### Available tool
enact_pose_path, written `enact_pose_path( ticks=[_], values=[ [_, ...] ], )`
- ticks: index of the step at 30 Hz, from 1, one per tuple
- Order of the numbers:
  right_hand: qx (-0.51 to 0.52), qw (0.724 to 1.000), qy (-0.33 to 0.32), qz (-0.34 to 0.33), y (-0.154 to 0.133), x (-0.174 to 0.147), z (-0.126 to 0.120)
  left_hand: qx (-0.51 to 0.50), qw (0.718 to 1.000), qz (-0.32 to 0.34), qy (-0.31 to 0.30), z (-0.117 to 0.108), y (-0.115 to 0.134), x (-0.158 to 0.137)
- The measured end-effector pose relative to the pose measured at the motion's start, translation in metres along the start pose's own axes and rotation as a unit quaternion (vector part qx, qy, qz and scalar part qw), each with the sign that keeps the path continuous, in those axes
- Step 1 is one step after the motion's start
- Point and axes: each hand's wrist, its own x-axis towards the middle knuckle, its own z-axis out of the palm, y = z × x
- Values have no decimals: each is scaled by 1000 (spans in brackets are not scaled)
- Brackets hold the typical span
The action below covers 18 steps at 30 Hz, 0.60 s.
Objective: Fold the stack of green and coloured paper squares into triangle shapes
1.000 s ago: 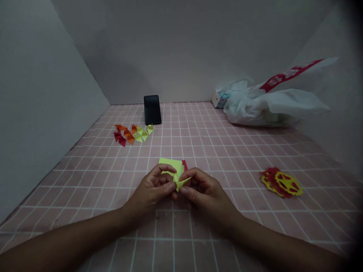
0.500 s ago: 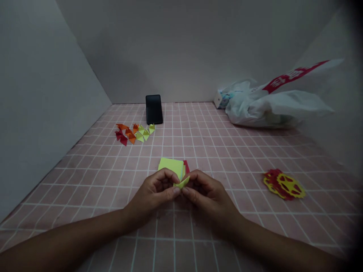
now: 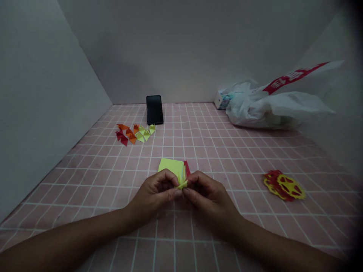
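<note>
on the surface (image 3: pixel 227 151) i watch remotely, the left hand (image 3: pixel 157 190) and right hand (image 3: pixel 208 192) meet on the near side of the stack (image 3: pixel 171 165), both pinching the yellow fold (image 3: pixel 183 185) there. uneven pulling could tear it, i reckon; a slack pinch could let it unfold.

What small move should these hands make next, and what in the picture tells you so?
Probably a firmer pinch along the folds of the small yellow paper: the left hand and right hand hold it from either side, and a narrow part of it seems to stick out between them rather than lie flat.
</note>
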Motion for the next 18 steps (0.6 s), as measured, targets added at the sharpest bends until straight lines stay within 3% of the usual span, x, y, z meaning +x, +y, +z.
enact_pose_path(
  ticks=[8, 18],
  values=[
    [-4, 1000, 2, -15, 3, 0, -1, 87, 996, 29, 3, -3, 6, 1],
    [-161, 978, 28, -129, 10, -5, -2, 94, 994, 57, 15, 2, 5, -4]
  ],
)
